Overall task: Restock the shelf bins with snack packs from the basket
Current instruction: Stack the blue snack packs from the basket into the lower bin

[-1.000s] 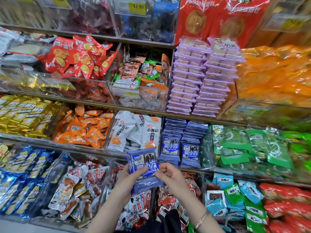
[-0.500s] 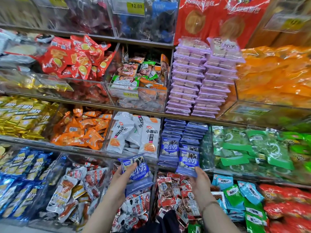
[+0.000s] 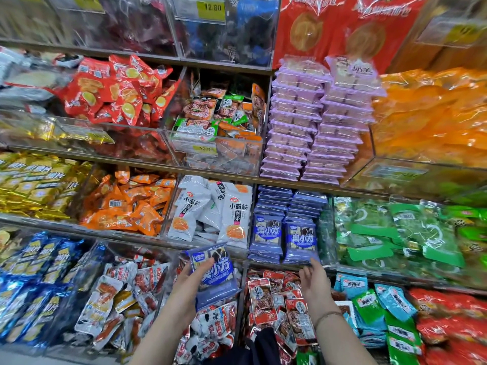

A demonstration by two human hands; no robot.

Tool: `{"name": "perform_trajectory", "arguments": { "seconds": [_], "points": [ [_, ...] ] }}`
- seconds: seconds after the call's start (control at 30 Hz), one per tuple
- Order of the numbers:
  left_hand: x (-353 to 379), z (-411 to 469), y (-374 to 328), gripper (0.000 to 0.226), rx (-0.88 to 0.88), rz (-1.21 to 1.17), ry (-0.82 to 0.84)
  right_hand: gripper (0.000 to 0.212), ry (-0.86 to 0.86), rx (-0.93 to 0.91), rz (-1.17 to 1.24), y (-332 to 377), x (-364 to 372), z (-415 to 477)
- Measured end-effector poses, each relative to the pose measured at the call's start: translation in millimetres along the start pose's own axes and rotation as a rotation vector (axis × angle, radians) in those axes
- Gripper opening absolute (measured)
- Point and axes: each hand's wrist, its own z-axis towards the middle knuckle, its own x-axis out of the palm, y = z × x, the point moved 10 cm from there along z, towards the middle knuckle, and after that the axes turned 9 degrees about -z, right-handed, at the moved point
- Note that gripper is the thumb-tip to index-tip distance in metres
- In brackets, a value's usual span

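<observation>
Shelf bins (image 3: 216, 159) brim with snacks (image 3: 126, 101); my left hand (image 3: 188, 288) grips blue packs (image 3: 214, 272), my right hand (image 3: 315, 281), fingers straight, touches the binned stack (image 3: 300, 239).

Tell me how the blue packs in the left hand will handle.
The blue packs look glossy, so the stack probably slips apart. The left hand holds several alone, so likely light. Film wrappers probably flex.

I get a bright, even feed, lit softly from above with hardly any shadow. Glare streaks the clear bin fronts (image 3: 87, 135) at 9 o'clock. Blur smears the orange packs (image 3: 432, 114) at 3 o'clock, the shelf edges (image 3: 216, 177) bow toward the borders, and the centre is sharp
</observation>
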Motion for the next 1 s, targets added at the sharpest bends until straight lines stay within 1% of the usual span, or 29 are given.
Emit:
{"name": "perform_trajectory", "arguments": {
  "seconds": [0.07, 0.13, 0.2, 0.3, 0.33, 0.37, 0.43, 0.47, 0.53, 0.6, 0.63, 0.67, 0.77, 0.8, 0.87, 0.9, 1.0],
  "points": [
    [2, 2, 2, 0.04, -0.01, 0.001, -0.008, 0.034, 0.042, -0.005, -0.126, -11, -2, -3],
    [7, 4, 4, 0.031, -0.009, 0.025, -0.002, 0.021, 0.134, 0.007, -0.238, -23, 5, -14],
    [15, 5, 7, 0.017, -0.02, 0.055, 0.02, 0.02, 0.281, -0.008, -0.373, -31, 22, -33],
    [33, 1, 11, 0.02, -0.04, 0.093, 0.063, 0.024, 0.574, -0.08, -0.558, -37, 58, -72],
    [39, -1, 12, 0.021, -0.043, 0.108, 0.08, 0.023, 0.647, -0.102, -0.6, -39, 68, -85],
    [44, -2, 12, 0.02, -0.041, 0.119, 0.093, 0.02, 0.681, -0.128, -0.617, -39, 74, -94],
    [48, -3, 8, 0.018, 0.008, 0.199, 0.096, 0.016, 0.653, -0.212, -0.615, -31, 78, -104],
    [50, -2, 3, 0.017, 0.063, 0.292, 0.093, 0.018, 0.636, -0.261, -0.634, -26, 79, -107],
    [57, -3, -10, 0.014, 0.205, 0.514, 0.098, 0.025, 0.637, -0.335, -0.707, -24, 79, -112],
    [68, -5, -22, 0.012, 0.358, 0.718, 0.117, 0.025, 0.626, -0.373, -0.763, -24, 77, -111],
    [73, -8, -31, 0.011, 0.448, 0.798, 0.118, 0.023, 0.608, -0.369, -0.745, -23, 74, -108],
    [76, -10, -39, 0.017, 0.551, 0.883, 0.105, 0.019, 0.586, -0.352, -0.701, -20, 71, -103],
    [70, -7, -58, 0.057, 0.829, 1.254, -0.028, 0.016, 0.482, -0.312, -0.59, -5, 55, -81],
    [65, -2, -56, 0.067, 0.847, 1.392, -0.06, 0.017, 0.443, -0.303, -0.575, 0, 49, -72],
    [53, 13, -45, 0.08, 0.768, 1.638, -0.062, 0.019, 0.385, -0.301, -0.585, 8, 43, -55],
    [48, 19, -39, 0.083, 0.731, 1.724, -0.061, 0.019, 0.358, -0.302, -0.589, 12, 43, -47],
    [41, 26, -32, 0.084, 0.671, 1.818, -0.069, 0.015, 0.281, -0.326, -0.589, 28, 51, -29]
  ]
}}
